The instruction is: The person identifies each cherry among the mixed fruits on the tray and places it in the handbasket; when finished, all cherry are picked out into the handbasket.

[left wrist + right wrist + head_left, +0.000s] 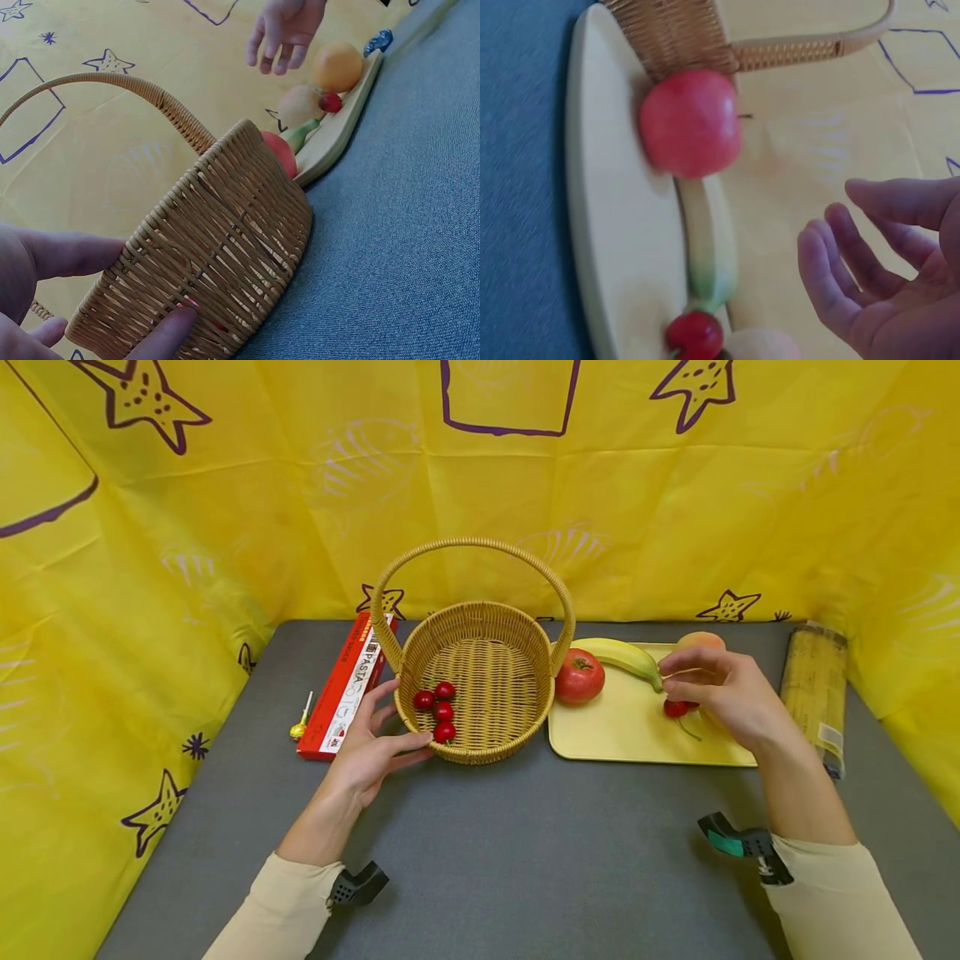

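Note:
My left hand (367,747) grips the near left rim of a round wicker basket (480,756) with a tall handle. In the left wrist view, one digit presses the basket's woven outer wall. Several red cherries (443,712) lie inside at the left. Over the yellow tray (607,735), my right hand (731,697) hovers with relaxed, slightly bent fingers and holds nothing. Just below it on the tray are red cherries (675,708) with a green stem. A red apple (581,677), a banana (622,656) and a peach (702,641) lie there too.
An orange (337,67) on the tray is hidden by my right hand in the head view. Left of the basket lie a red pasta box (337,693) and a yellow lollipop (300,727). A yellowish wrapped roll (813,693) lies right of the tray. Yellow cloth (480,485) surrounds the table.

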`<action>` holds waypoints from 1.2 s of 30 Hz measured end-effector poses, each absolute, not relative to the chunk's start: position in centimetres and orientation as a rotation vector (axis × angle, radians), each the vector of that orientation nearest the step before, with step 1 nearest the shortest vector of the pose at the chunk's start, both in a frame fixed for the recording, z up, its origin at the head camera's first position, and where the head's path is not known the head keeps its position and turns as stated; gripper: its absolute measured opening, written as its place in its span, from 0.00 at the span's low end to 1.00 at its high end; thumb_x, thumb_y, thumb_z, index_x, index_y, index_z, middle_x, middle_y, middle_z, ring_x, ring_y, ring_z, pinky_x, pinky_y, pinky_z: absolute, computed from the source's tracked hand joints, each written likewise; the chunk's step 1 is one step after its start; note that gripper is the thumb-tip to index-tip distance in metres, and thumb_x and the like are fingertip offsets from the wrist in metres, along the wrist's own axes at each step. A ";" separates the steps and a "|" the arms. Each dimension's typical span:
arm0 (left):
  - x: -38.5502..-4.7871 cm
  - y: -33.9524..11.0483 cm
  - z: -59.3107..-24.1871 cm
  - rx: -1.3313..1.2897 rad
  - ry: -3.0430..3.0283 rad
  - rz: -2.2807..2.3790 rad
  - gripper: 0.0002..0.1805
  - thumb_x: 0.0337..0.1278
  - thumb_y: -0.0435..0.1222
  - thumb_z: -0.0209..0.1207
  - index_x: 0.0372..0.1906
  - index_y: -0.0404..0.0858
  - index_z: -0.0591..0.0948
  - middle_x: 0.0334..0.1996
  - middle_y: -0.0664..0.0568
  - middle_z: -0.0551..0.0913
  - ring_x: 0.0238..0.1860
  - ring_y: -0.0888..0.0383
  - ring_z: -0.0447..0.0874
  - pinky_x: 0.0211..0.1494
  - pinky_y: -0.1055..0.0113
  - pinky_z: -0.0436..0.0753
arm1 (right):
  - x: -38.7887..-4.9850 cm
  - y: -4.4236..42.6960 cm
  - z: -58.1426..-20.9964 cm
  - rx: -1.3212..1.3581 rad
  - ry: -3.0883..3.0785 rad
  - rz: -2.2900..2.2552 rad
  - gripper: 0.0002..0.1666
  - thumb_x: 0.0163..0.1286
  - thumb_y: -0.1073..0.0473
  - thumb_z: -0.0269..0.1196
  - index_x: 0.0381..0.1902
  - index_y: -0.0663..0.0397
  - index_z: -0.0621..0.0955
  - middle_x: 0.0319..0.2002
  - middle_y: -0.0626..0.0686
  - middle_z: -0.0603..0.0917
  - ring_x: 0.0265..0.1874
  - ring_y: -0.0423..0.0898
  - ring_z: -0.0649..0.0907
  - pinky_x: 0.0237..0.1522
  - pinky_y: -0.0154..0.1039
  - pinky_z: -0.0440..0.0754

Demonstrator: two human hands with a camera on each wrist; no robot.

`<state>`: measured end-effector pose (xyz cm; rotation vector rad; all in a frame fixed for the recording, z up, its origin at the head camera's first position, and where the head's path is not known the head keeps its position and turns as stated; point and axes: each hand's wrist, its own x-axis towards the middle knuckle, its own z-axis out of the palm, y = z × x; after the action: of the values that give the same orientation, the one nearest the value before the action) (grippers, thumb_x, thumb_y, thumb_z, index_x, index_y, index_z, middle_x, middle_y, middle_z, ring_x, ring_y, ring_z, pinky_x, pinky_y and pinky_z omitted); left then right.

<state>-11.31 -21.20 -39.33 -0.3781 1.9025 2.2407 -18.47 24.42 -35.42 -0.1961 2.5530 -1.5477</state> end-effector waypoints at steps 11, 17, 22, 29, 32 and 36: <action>-11.3 -21.3 -39.3 -0.388 1.901 2.236 0.54 0.58 0.17 0.65 0.82 0.54 0.55 0.78 0.41 0.56 0.55 0.44 0.84 0.54 0.50 0.90 | -18.2 25.2 -37.1 -0.217 2.771 -1.372 0.19 0.73 0.61 0.69 0.58 0.61 0.82 0.48 0.46 0.84 0.41 0.34 0.84 0.38 0.30 0.86; -11.3 -21.3 -39.3 -0.387 1.898 2.238 0.54 0.59 0.17 0.65 0.82 0.53 0.54 0.78 0.41 0.56 0.53 0.48 0.85 0.53 0.52 0.91 | -18.2 25.3 -37.6 -0.241 2.859 -1.260 0.16 0.72 0.63 0.68 0.56 0.60 0.84 0.48 0.61 0.87 0.37 0.31 0.83 0.34 0.28 0.82; -11.3 -21.2 -39.3 -0.387 1.903 2.234 0.54 0.59 0.17 0.65 0.82 0.53 0.54 0.78 0.41 0.56 0.52 0.49 0.86 0.53 0.52 0.91 | -18.2 25.3 -37.8 -0.227 2.875 -1.179 0.16 0.70 0.64 0.69 0.55 0.61 0.84 0.48 0.65 0.87 0.38 0.34 0.84 0.34 0.27 0.81; -11.3 -21.2 -39.3 -0.392 1.904 2.231 0.54 0.59 0.17 0.65 0.82 0.53 0.54 0.78 0.41 0.55 0.55 0.45 0.84 0.53 0.51 0.90 | -18.3 25.0 -38.2 -0.250 2.942 -1.049 0.16 0.67 0.66 0.69 0.53 0.61 0.85 0.45 0.65 0.88 0.45 0.59 0.86 0.34 0.30 0.78; -11.3 -21.2 -39.3 -0.394 1.903 2.233 0.54 0.58 0.17 0.65 0.82 0.53 0.55 0.78 0.41 0.55 0.55 0.45 0.84 0.53 0.51 0.90 | -18.3 24.8 -38.3 -0.259 2.959 -1.001 0.16 0.67 0.66 0.69 0.53 0.62 0.85 0.44 0.66 0.88 0.45 0.61 0.86 0.32 0.34 0.77; -11.3 -21.2 -39.3 -0.394 1.907 2.229 0.53 0.59 0.18 0.66 0.82 0.53 0.55 0.78 0.41 0.55 0.53 0.48 0.85 0.54 0.51 0.90 | -18.4 24.7 -38.6 -0.277 2.974 -0.965 0.17 0.66 0.66 0.68 0.52 0.63 0.85 0.43 0.66 0.88 0.44 0.61 0.86 0.31 0.34 0.76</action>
<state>-11.31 -21.17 -39.32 -0.3942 1.9067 2.2289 -18.39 24.72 -38.58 -0.2766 2.9743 -0.9649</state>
